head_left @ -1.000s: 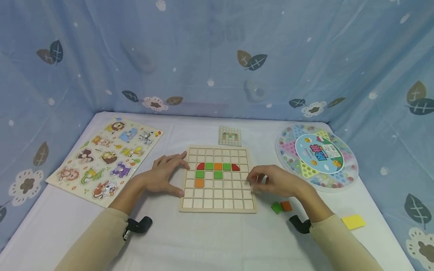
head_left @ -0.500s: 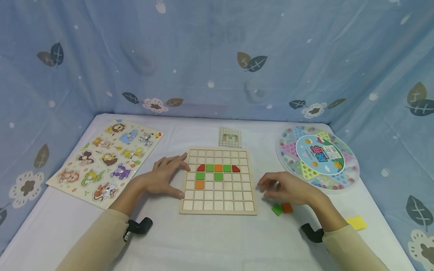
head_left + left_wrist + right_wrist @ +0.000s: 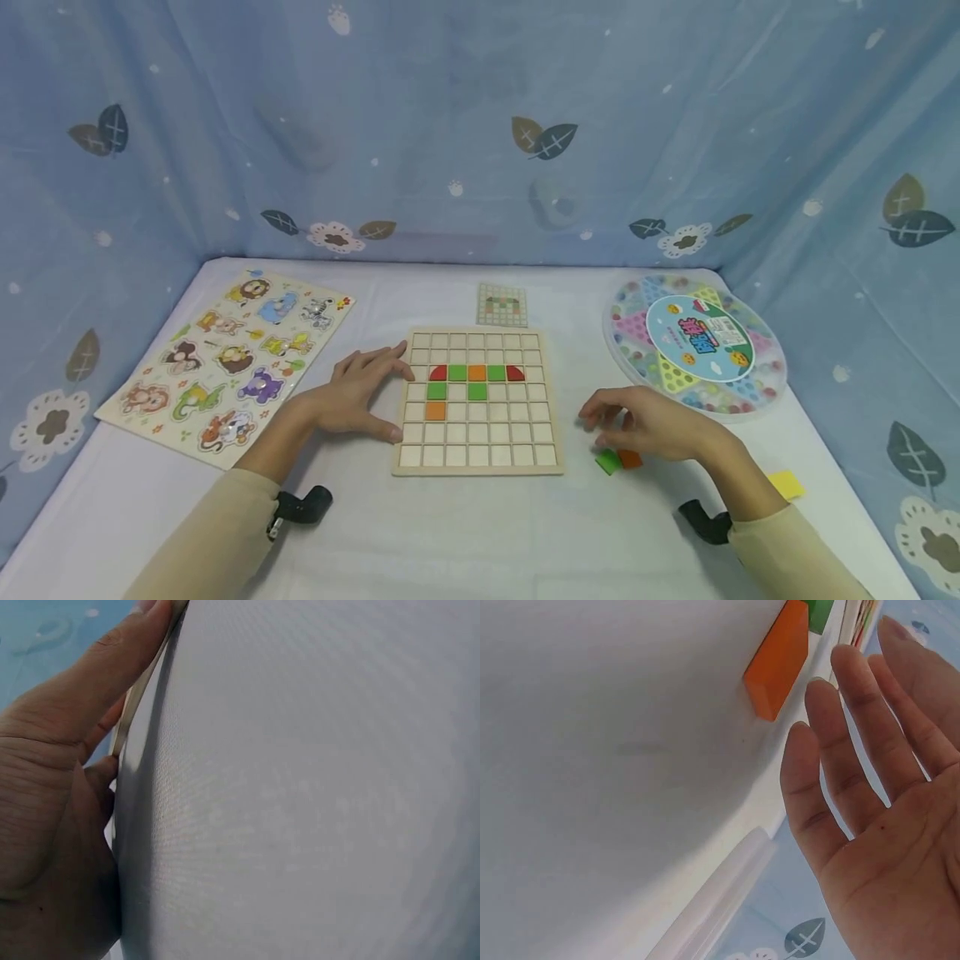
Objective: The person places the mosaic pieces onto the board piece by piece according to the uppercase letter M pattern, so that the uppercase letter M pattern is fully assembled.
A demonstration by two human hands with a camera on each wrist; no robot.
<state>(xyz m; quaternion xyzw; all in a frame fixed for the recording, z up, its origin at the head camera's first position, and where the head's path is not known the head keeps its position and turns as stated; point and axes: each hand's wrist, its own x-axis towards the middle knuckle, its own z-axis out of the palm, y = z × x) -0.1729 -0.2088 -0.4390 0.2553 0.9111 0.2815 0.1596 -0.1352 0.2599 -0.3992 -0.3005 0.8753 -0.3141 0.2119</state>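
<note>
A wooden grid board lies in the middle of the table, with red, green and orange tiles set in some of its upper cells. Along its left edge my left hand rests with fingers and thumb spread, touching the frame. My right hand hovers to the right of the board, fingers loosely bent and holding nothing. Just under its fingertips lie a loose green tile and an orange tile, partly covered by the hand. The right wrist view shows the orange tile near the fingers, apart from them.
Behind the board lies a small pattern card. An animal puzzle board is at the left, and a round case of marbles at the back right. A yellow piece lies by the right forearm. A blue curtain encloses the table.
My right hand has drawn back from the board's right edge, moving right and toward me until it is over the loose tiles. My left hand has stayed at the board's left edge.
</note>
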